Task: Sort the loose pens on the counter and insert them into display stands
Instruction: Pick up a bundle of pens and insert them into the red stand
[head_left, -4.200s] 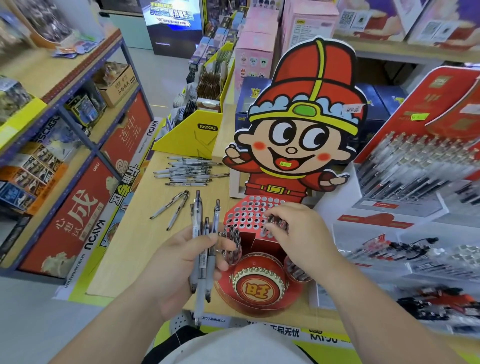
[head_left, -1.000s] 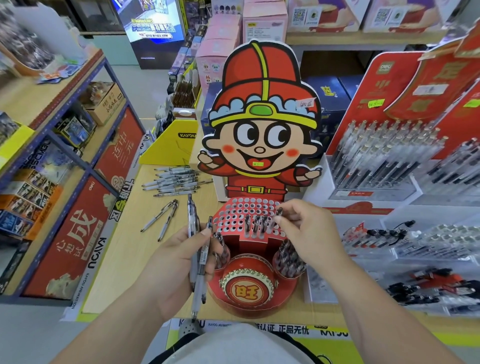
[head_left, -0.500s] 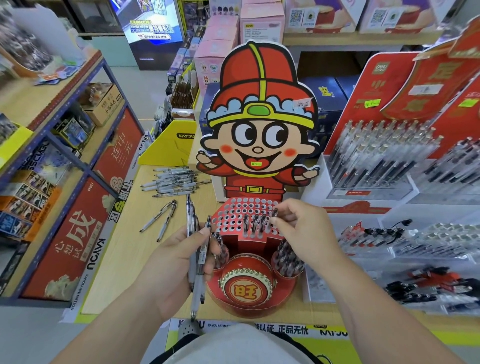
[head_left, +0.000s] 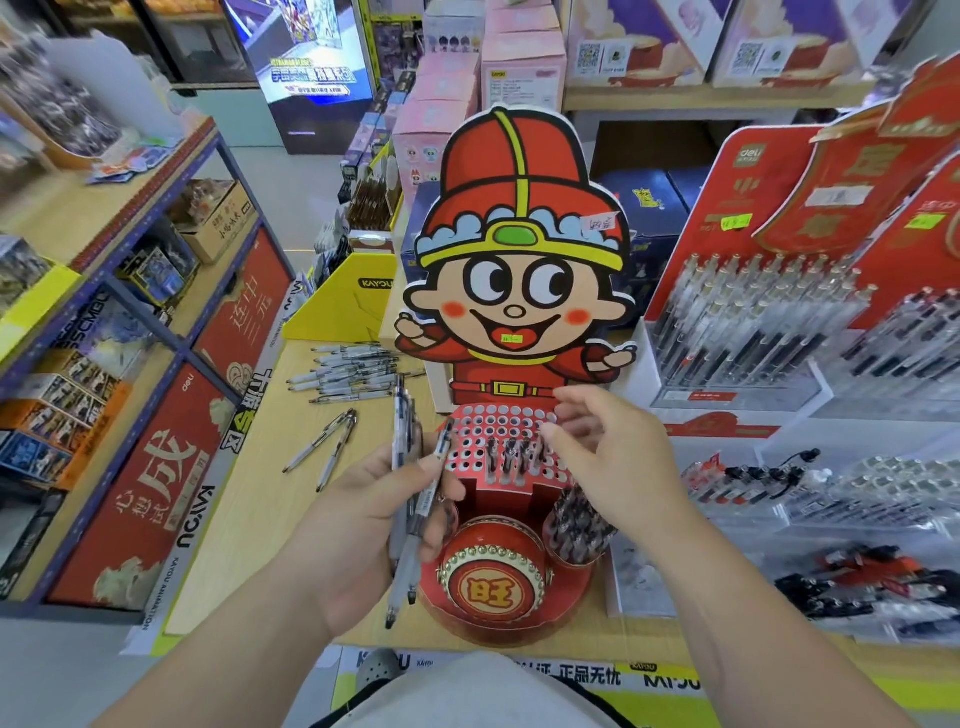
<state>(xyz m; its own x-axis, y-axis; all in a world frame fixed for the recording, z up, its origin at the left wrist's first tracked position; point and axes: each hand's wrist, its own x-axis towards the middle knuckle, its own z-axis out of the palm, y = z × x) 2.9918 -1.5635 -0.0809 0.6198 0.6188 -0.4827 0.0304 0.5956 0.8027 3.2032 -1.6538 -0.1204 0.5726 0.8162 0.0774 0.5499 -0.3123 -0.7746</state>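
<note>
A red cartoon-figure display stand (head_left: 496, 556) sits at the counter's front edge, with a perforated panel (head_left: 493, 423) holding several pens in its lower rows. My left hand (head_left: 363, 525) grips two or three clear pens (head_left: 402, 499) upright, just left of the stand. My right hand (head_left: 605, 462) hovers over the panel's right side with fingers spread and nothing in it. A pile of loose pens (head_left: 353, 371) lies further back on the counter, and two more pens (head_left: 330, 447) lie nearer.
A round cup of dark pens (head_left: 576, 525) stands at the stand's right front. Red pen racks (head_left: 769, 317) fill the right side. A yellow box (head_left: 348, 301) stands behind the pile. Blue metal shelving (head_left: 119, 291) runs along the left, across an aisle.
My right hand has let go of the pen it was pushing into the panel and lifted with fingers spread. The bundle in my left hand is smaller than four seconds ago.
</note>
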